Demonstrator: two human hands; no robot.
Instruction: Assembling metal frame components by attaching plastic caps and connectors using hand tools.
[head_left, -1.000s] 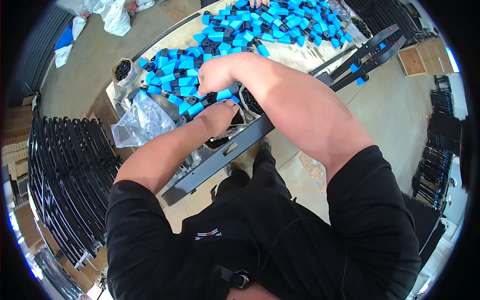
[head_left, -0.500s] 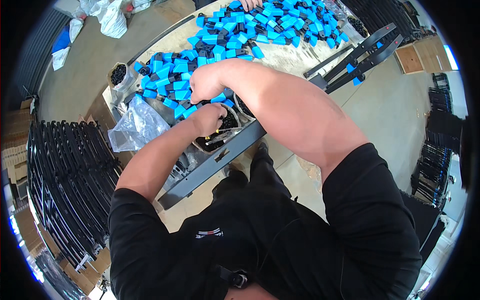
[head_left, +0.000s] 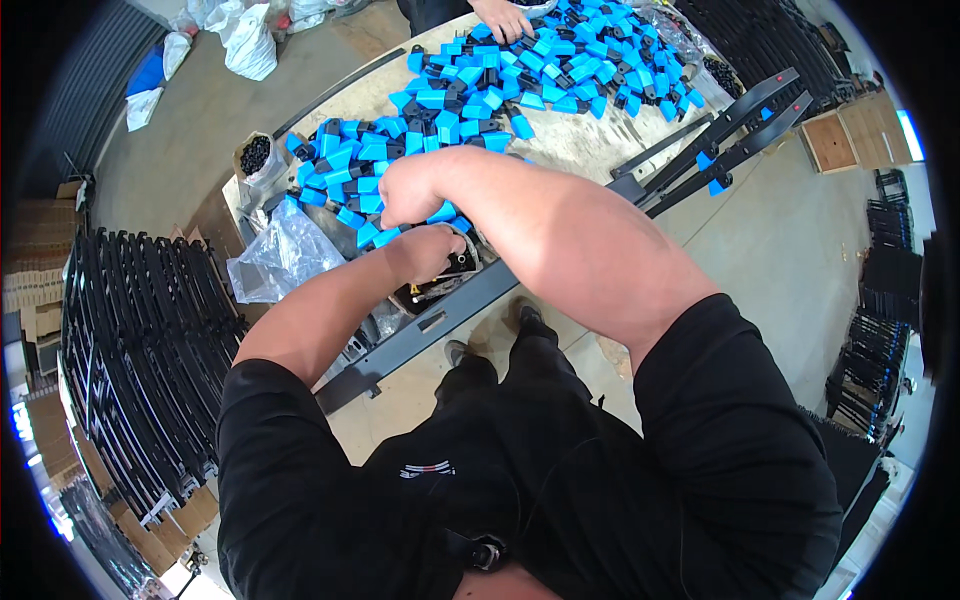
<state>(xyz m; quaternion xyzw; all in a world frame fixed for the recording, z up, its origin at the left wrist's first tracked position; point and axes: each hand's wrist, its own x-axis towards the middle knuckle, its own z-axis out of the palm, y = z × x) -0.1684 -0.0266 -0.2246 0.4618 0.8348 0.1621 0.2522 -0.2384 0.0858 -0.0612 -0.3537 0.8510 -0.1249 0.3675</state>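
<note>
My right hand (head_left: 405,195) reaches across my body, its fingers curled down over a heap of blue and black plastic parts (head_left: 480,90) on the table (head_left: 570,140). What is in the palm is hidden. My left hand (head_left: 425,250) sits just below it at the table's near edge, fingers closed around a black part (head_left: 447,285). The two hands almost touch. A long grey metal bar (head_left: 400,345) runs along the table's near edge under both hands.
Another person's hand (head_left: 505,20) works at the far side of the table. A crumpled clear plastic bag (head_left: 285,255) and a bag of small black pieces (head_left: 255,155) lie to the left. Stacked black metal frames (head_left: 130,340) fill the floor on the left, with more frames (head_left: 880,330) on the right.
My right hand has come down and nearer to me over the blue parts, closing on my left hand. My left hand has stayed at the table edge.
</note>
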